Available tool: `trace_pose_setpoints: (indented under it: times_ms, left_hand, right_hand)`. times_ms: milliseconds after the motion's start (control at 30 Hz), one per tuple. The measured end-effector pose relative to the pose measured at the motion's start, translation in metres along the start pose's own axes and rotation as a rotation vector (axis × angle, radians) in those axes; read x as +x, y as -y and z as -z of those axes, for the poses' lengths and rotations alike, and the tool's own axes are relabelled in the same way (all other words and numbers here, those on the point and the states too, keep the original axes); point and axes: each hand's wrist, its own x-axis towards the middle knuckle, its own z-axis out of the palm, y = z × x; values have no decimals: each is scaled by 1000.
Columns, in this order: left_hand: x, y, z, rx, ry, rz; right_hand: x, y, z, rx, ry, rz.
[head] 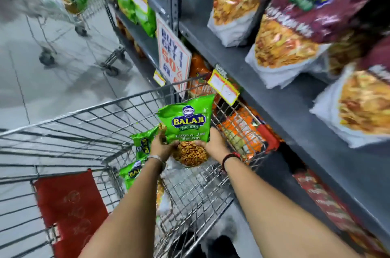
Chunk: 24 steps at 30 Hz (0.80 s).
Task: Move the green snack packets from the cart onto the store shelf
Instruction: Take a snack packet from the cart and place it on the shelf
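Note:
A green snack packet [188,122] is held upright above the wire cart [88,131], front label toward me. My left hand [161,146] grips its lower left edge and my right hand [214,145] grips its lower right. Two more green packets [141,143] [132,173] lie in the cart below my left wrist. The grey store shelf [274,97] runs along the right, close beside the cart. Further green packets [137,6] stand on a shelf at the far end.
Maroon and white snack bags [295,25] fill the shelf at upper right, orange packets [238,127] the shelf below. A promo sign [173,55] hangs off the shelf post. A second cart [63,4] stands at far left. A red flap [69,207] covers the cart's seat.

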Motion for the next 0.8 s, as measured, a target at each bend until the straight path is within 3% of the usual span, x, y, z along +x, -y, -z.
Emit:
trace_pose_setpoints:
  times_ms: [133, 367, 500, 800]
  left_hand:
    - [-38, -50, 16, 89, 42, -186]
    - [-128, -110, 1, 47, 114, -472]
    - [-190, -124, -50, 63, 267, -572]
    - [-274, -118, -214, 231, 647, -754]
  right_hand:
    - [-46, 35, 27, 68, -115, 123]
    - [-137, 52, 97, 88, -320, 342]
    - [-199, 19, 155, 66, -463, 352]
    - [-311, -105, 276, 45, -853, 164]
